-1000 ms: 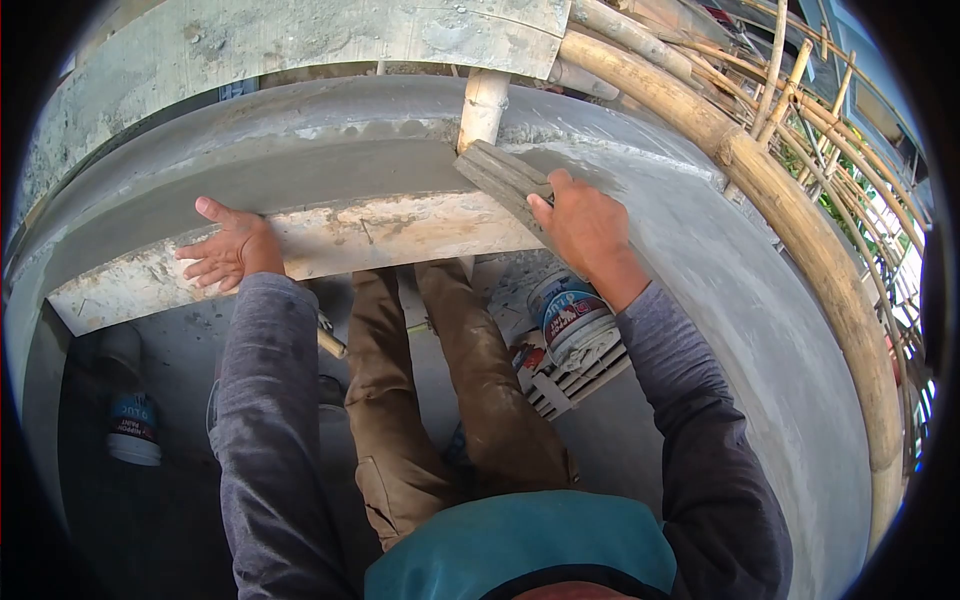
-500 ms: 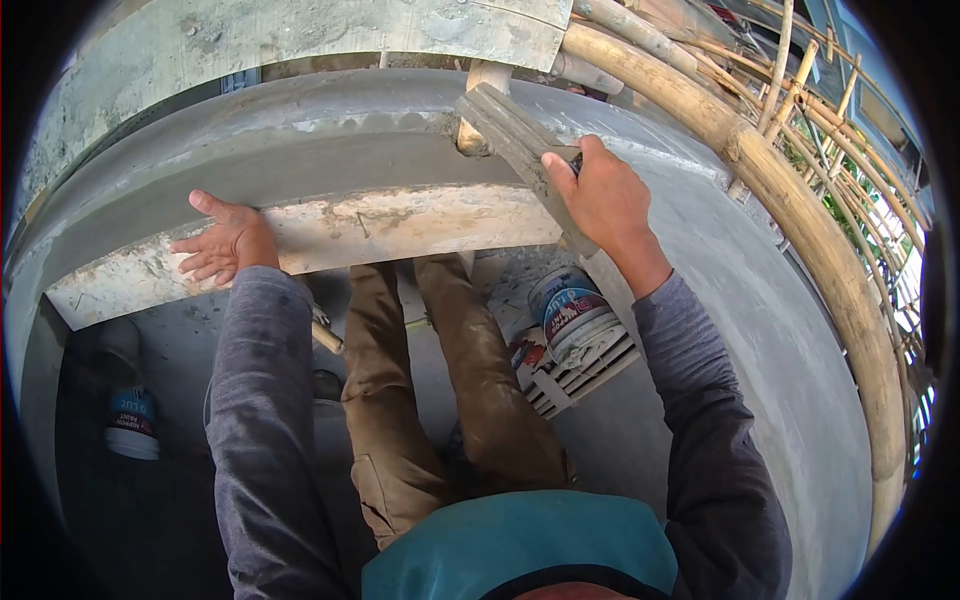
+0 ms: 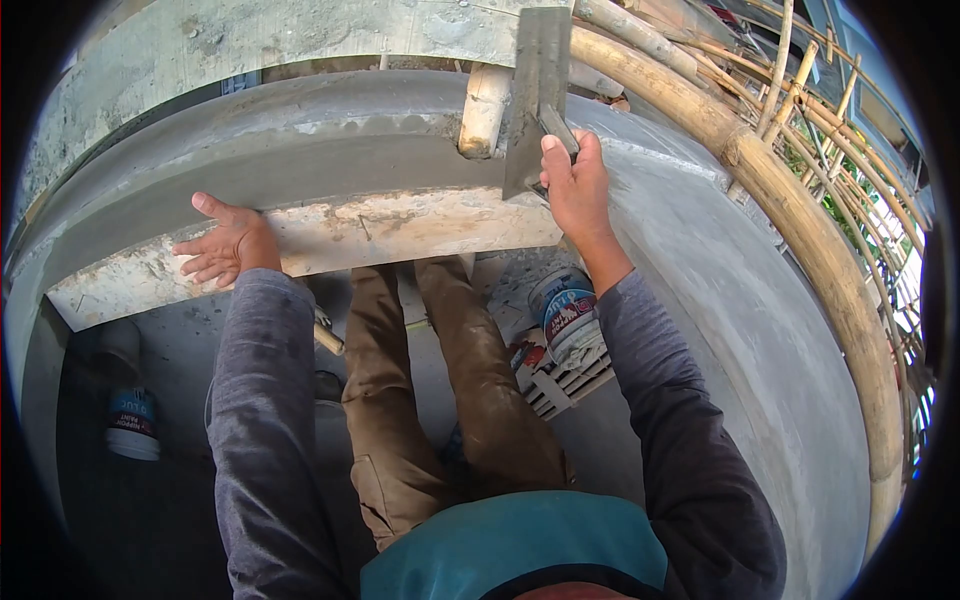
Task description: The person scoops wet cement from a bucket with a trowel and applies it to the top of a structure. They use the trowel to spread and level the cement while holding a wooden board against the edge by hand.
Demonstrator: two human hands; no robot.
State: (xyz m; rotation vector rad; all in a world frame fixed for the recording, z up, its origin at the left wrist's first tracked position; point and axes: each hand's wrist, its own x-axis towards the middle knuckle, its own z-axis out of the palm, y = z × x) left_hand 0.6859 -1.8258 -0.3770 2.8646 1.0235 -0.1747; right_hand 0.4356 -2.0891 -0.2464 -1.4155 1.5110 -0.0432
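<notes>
Up at the lip of the concrete ledge, the person's right hand (image 3: 575, 185) is closed tight round the handle of a trowel (image 3: 535, 95). The blade rises straight away from the knuckles, its long axis nearly upright as I see it, and its lower corner comes down to the band of wet cement (image 3: 300, 165) just left of that hand. A bamboo stub (image 3: 483, 105) stands close beside the blade on its far side; I cannot tell whether they touch.

Well apart to the left, the left hand (image 3: 225, 245) lies open and flat, fingers spread, palm pressed against a wooden board (image 3: 400, 228). That board runs lengthwise under the cement band, from beneath the left hand across to just below the right, so the right hand is the nearer one to its end and to the fresh grey strip.

Beyond the right hand, smooth grey wall (image 3: 760, 330) curves away, fenced by bamboo poles (image 3: 790, 210). Down below it, a paint bucket (image 3: 562, 312) sits by a white crate (image 3: 575, 378); another bucket (image 3: 132, 425) stands far beneath the left hand.
</notes>
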